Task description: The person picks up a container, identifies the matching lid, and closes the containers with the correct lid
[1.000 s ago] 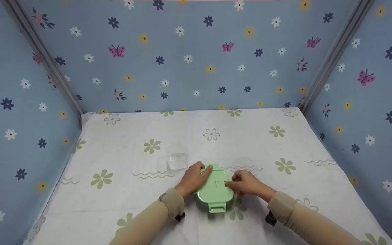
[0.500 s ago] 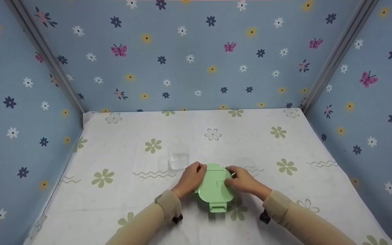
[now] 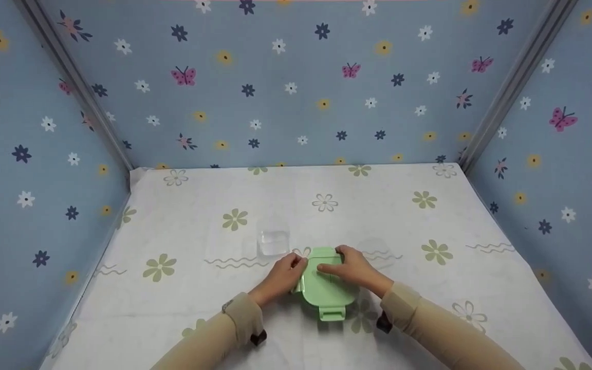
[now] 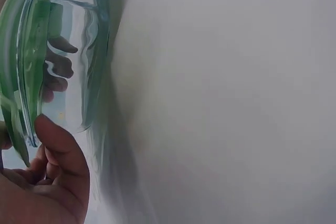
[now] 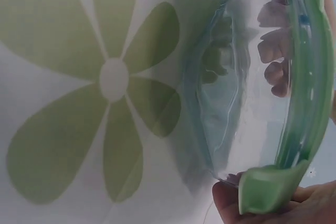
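A glass food container with a light green lid (image 3: 327, 293) rests on the cloth. Its front latch (image 3: 332, 314) juts toward me. My left hand (image 3: 280, 275) holds the container's left edge with curled fingers; in the left wrist view, the thumb side of that left hand (image 4: 60, 166) is close by the lid's rim, where a green flap (image 4: 20, 148) sticks out. My right hand (image 3: 356, 270) grips the right side, thumb lying across the lid top. From the right wrist view, the right hand (image 5: 310, 203) is by a green latch (image 5: 268, 187), and finger shapes show through the glass wall (image 5: 257, 103).
A small clear box (image 3: 274, 243) stands just beyond my left hand. A faint round transparent thing (image 3: 373, 246) lies beyond my right hand. White flower-patterned cloth (image 3: 188, 205) covers the table, and blue patterned walls (image 3: 296, 113) enclose it on three sides.
My right thumb has moved left across the lid, and the right fingers have shifted to its far right edge. My left thumb has slid off the lid top to the left edge.
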Action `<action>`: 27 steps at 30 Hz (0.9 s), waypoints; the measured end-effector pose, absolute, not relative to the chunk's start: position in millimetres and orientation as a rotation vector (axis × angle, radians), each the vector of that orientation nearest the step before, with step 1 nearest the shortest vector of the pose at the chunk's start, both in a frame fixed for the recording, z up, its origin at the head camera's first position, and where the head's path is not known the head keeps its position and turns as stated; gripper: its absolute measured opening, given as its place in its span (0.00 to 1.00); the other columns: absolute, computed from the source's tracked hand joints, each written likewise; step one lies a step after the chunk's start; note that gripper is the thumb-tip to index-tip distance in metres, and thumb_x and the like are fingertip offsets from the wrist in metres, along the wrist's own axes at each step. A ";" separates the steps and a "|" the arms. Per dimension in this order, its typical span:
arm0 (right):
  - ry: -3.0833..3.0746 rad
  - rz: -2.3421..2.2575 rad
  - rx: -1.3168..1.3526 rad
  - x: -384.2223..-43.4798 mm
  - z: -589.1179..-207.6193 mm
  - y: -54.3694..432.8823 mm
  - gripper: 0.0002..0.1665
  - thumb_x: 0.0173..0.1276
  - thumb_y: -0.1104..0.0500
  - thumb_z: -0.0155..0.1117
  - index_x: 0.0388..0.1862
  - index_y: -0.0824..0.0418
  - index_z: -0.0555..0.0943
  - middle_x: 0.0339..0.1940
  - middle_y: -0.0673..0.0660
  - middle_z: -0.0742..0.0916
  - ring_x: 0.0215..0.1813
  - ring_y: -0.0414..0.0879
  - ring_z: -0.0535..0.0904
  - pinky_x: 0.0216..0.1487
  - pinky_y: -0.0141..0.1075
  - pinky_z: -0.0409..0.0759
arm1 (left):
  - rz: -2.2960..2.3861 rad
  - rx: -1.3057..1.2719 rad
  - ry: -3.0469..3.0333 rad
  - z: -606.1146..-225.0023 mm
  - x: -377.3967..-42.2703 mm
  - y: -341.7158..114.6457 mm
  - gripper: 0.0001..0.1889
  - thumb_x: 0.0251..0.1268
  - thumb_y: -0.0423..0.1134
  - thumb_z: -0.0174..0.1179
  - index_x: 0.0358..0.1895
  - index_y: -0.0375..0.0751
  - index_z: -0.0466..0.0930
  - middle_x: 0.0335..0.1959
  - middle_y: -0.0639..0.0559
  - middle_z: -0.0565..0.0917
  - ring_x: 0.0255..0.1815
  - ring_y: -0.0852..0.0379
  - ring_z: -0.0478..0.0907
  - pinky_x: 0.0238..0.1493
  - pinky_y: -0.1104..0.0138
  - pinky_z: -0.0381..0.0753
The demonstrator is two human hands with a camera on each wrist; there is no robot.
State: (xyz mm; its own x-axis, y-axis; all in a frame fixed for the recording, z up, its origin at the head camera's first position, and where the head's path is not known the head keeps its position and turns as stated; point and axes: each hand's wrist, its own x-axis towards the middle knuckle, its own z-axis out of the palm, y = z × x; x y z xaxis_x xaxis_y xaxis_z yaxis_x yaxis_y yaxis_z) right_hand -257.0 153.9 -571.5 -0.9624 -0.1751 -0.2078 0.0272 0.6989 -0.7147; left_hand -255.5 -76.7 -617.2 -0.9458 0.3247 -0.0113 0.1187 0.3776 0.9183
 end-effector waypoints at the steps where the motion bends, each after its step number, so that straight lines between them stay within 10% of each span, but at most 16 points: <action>1: 2.652 -1.122 -0.113 -257.3 -572.0 152.6 0.49 0.66 0.39 0.80 0.70 0.74 0.76 0.65 0.70 0.86 0.65 0.60 0.84 0.68 0.56 0.83 | 1.573 0.378 2.453 -614.9 -254.0 -77.4 0.14 0.86 0.48 0.52 0.45 0.41 0.80 0.36 0.52 0.82 0.36 0.58 0.78 0.39 0.65 0.79; 16: 2.667 -1.131 -0.129 -258.7 -576.6 147.4 0.56 0.60 0.38 0.85 0.74 0.71 0.72 0.61 0.71 0.87 0.59 0.58 0.85 0.63 0.54 0.85 | 1.671 0.267 2.106 -595.8 -240.7 -91.6 0.23 0.77 0.39 0.59 0.66 0.26 0.75 0.51 0.42 0.84 0.42 0.58 0.81 0.38 0.68 0.85; 27: 2.671 -1.134 -0.140 -260.9 -578.8 149.3 0.56 0.57 0.39 0.87 0.72 0.72 0.73 0.59 0.69 0.88 0.57 0.56 0.85 0.62 0.54 0.85 | 1.746 0.259 1.899 -599.7 -246.6 -93.3 0.18 0.77 0.35 0.59 0.62 0.31 0.69 0.44 0.49 0.81 0.38 0.59 0.83 0.36 0.68 0.87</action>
State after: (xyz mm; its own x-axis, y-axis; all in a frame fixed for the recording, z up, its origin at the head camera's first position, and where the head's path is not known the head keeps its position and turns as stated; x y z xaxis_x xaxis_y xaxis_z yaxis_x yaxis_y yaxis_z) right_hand -260.9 149.3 -578.8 -0.9677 -0.1786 -0.1780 0.0040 0.6949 -0.7191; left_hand -246.6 -93.3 -599.7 -0.8343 0.4874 -0.2576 -0.2158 0.1412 0.9662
